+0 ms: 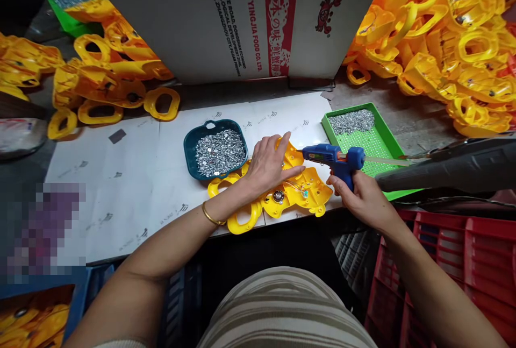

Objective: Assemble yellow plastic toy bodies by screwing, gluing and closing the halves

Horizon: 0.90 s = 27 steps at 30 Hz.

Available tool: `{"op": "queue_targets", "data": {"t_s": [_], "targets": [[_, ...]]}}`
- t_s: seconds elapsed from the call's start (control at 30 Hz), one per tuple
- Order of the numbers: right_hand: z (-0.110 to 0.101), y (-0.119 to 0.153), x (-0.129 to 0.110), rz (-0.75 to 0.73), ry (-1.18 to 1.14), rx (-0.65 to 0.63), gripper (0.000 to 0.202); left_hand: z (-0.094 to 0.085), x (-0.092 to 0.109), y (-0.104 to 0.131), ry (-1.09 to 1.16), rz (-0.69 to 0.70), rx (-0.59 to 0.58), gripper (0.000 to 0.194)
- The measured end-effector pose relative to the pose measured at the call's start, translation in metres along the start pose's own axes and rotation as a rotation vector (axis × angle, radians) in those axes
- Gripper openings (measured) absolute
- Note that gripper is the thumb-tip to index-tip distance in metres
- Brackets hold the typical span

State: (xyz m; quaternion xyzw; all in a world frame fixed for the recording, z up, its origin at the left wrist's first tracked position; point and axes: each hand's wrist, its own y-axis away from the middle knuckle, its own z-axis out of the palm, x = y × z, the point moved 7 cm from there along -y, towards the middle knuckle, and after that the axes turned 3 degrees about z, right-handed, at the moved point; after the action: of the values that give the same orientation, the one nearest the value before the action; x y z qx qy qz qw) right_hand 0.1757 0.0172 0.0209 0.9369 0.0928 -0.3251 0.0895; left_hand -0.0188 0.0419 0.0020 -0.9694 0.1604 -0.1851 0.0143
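Note:
My right hand (367, 197) is wrapped round the handle of a blue hot glue gun (328, 155), a glue stick jutting from its back. The gun's nozzle points left, at the edge of a yellow plastic shell half (291, 155). Over that shell lies my left hand (269, 168), fingers stretched out and thumb apart; its palm side is hidden. Nearer to me is another open yellow shell half (312, 189), with a round metal part (278, 196), thin wires and a small green board (305, 193) inside. Yellow rings (244, 219) lie beside the shells, partly under my left wrist.
A dark green basket (191, 154) of small screws stands left of my left hand. Behind the glue gun, a bright green tray (387, 146) holds more screws. A large carton (181, 25) rises behind the white work surface (100, 186). Yellow parts (475, 47) are heaped right.

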Motion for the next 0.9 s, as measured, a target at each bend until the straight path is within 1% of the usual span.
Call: {"op": "queue_targets", "data": {"t_s": [0.3,0.4,0.57,0.73,0.9], "targets": [[-0.004,0.002,-0.003,-0.025,0.078,0.066,0.035,-0.001,0.001,0.001,-0.040,0.010,0.010,0.078],[-0.003,0.002,-0.002,-0.009,0.056,0.036,0.033,-0.001,0.001,0.001,-0.036,0.012,0.018,0.077],[0.001,0.001,0.005,0.085,-0.001,-0.034,0.038,-0.002,0.002,0.001,-0.056,0.019,0.034,0.077],[0.005,0.003,0.012,0.172,-0.014,-0.072,0.040,-0.001,0.001,0.001,-0.059,0.020,0.027,0.078],[0.006,0.001,0.010,0.170,-0.011,-0.095,0.040,0.001,0.001,0.002,-0.050,0.019,0.013,0.079]]}}
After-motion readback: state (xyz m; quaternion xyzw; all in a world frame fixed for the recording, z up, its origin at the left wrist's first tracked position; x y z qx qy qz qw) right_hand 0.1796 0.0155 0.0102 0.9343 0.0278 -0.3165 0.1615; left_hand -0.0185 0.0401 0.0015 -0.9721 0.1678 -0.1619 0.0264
